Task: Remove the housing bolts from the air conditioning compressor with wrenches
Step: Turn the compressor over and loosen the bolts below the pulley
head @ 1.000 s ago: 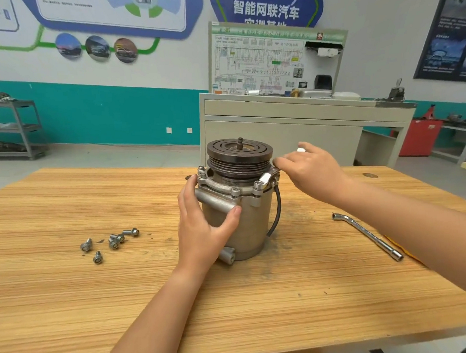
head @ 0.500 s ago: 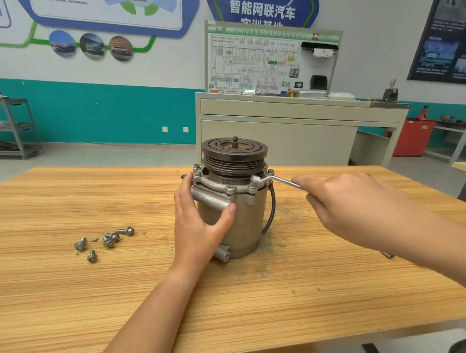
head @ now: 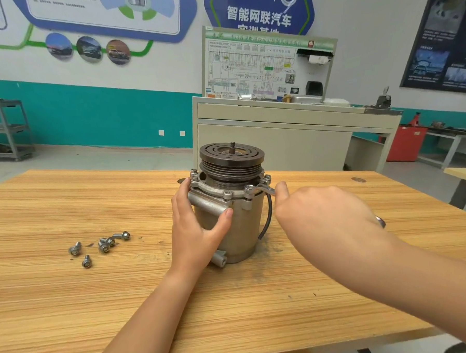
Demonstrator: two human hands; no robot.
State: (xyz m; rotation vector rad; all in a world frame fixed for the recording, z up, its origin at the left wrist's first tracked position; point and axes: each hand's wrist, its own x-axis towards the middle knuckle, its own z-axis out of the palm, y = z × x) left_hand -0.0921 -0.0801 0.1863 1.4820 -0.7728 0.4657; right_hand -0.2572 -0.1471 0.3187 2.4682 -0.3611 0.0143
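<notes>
A few loose bolts lie on the table at the left, well apart from the compressor. A bump could roll them off the edge and they could get lost. Next comes the left hand. Its fingers and thumb are wrapped around the side of the compressor, which stands upright in the middle of the table. If this hold goes soft, a hard pull could spin or tip the compressor. On its top rim, at the right, the ring end of the wrench sits on a bolt. If the ring is not fully down, it may slip off and round the bolt head. The right hand holds the wrench handle, though the back of the hand hides most of its fingers. A slip there could bang the knuckles on the table or the black cable.
</notes>
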